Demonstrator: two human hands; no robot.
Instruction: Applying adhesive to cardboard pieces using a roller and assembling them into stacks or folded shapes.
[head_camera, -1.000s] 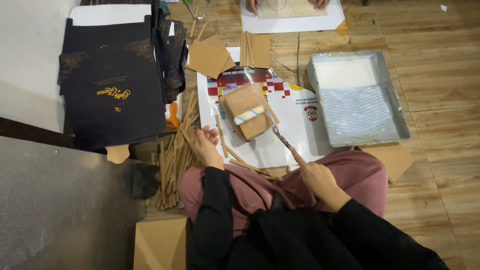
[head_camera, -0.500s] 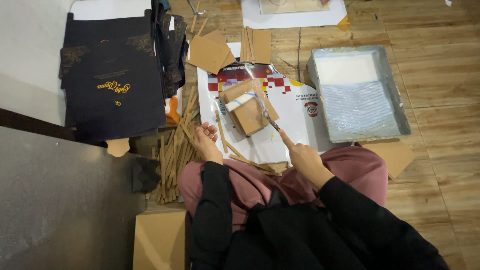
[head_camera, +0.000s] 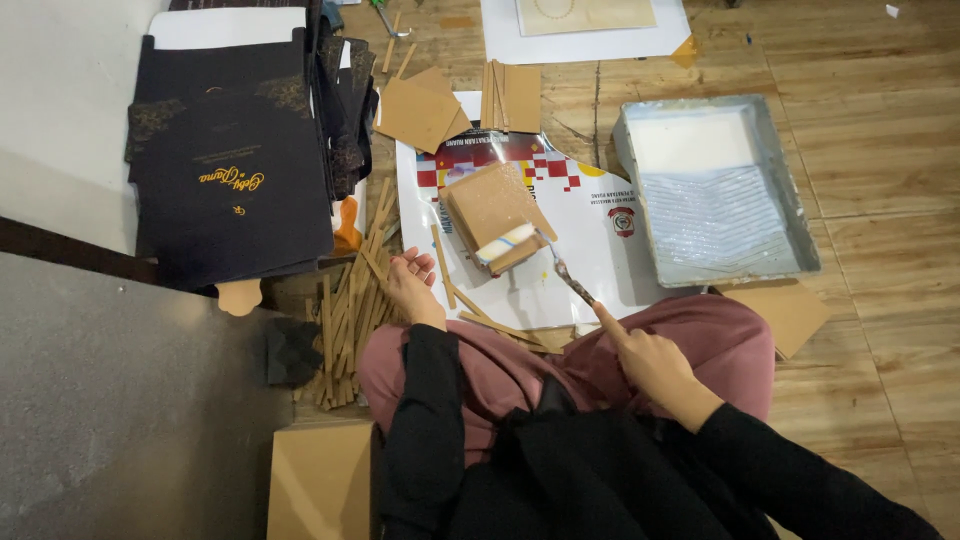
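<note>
Head view: a seated person is working on a wooden floor, and the printed sheet (head_camera: 590, 235) spread before the knees is serving as the landmark. At the centre of this sheet a small stack of cardboard squares (head_camera: 492, 215) is lying tilted, a white layer showing along its near edge; the sheet is apparently keeping that paste off the floor. The right hand (head_camera: 645, 360), at the sheet's near edge, is closing its fingers around the handle of a slim brush (head_camera: 565, 275), forefinger stretched along it, so that the tip is reaching the stack's near corner. The left hand (head_camera: 412, 285), at the sheet's near left corner, is lying loosely curled, palm upward and holding nothing, just beside a heap of cardboard strips (head_camera: 350, 300) kept within reach. To the right of the sheet a metal tray (head_camera: 790, 215) holding white paste is standing close to the brush hand. To the left of the sheet, dark printed covers (head_camera: 230, 170) are lying stacked well away from the paste. Beyond the sheet, loose cardboard squares (head_camera: 420, 110) are lying scattered.
</note>
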